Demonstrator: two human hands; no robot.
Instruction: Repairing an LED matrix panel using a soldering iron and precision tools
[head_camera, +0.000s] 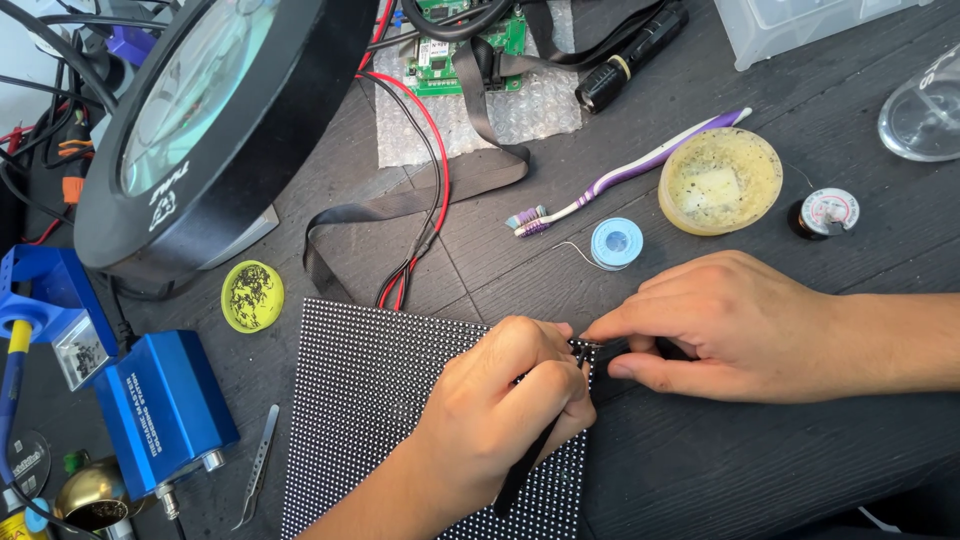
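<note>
**Panel under both hands**

Panel (370, 400), black and dotted, lies near centre on the table (760, 470). Left hand (510, 400) rests over its right edge, closed around black tweezers (530, 455); right hand (720, 325) pinches beside that edge.

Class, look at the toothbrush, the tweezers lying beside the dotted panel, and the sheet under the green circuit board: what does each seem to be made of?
Toothbrush: probably glossy plastic, purple and white, smooth moulded handle.
Tweezers: likely bare metal, thin, silvery sheen.
Sheet: seemingly clear bubble wrap, with rows of small bumps.
</note>
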